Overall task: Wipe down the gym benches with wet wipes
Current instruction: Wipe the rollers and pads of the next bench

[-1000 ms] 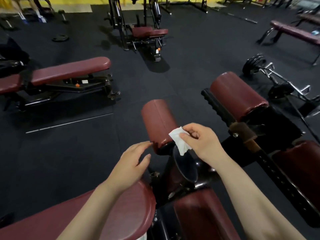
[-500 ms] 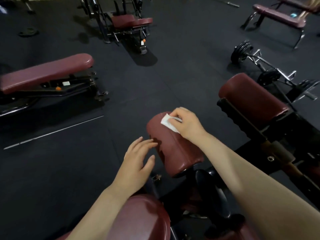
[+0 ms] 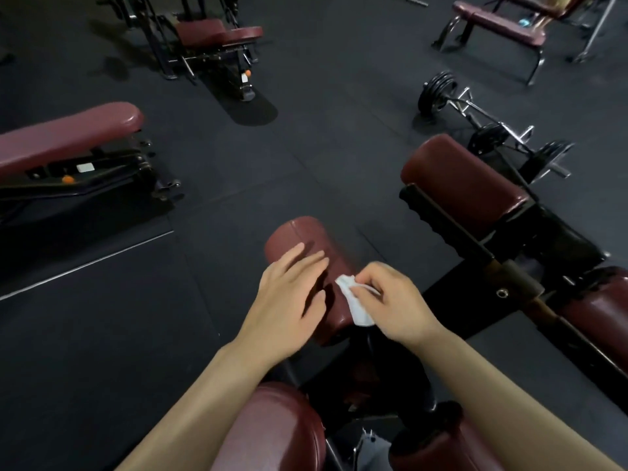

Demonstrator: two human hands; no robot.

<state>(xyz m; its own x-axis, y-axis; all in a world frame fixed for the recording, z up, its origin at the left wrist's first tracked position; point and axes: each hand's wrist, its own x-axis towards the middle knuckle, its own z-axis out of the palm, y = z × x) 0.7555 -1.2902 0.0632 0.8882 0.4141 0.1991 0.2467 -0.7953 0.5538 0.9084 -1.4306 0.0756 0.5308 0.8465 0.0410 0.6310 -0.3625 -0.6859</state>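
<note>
Nearest of all was the red seat pad (image 3: 272,433) of the bench, low in the middle. Just past it, the two hands met over a red roller pad (image 3: 299,239).

The right hand (image 3: 390,300) was curled around a white wet wipe (image 3: 356,307). It pinched the wipe tight and held it against the near right side of the roller pad. The left hand (image 3: 289,300) was wide and flat, with straight fingers (image 3: 299,263) lying on top of the roller pad. It held nothing.

The roller pad was long like a log. Its long way ran from the hands, near, out to its round end (image 3: 292,229), far and a bit left. So the part not under the wipe lay ahead of the right hand, farther away. The right hand was the one to do the rubbing, I think, and it would need to slide along the log, away from the body.

Farther off on the right was a bigger red pad (image 3: 465,178). A flat bench (image 3: 68,134) sat far on the left.
</note>
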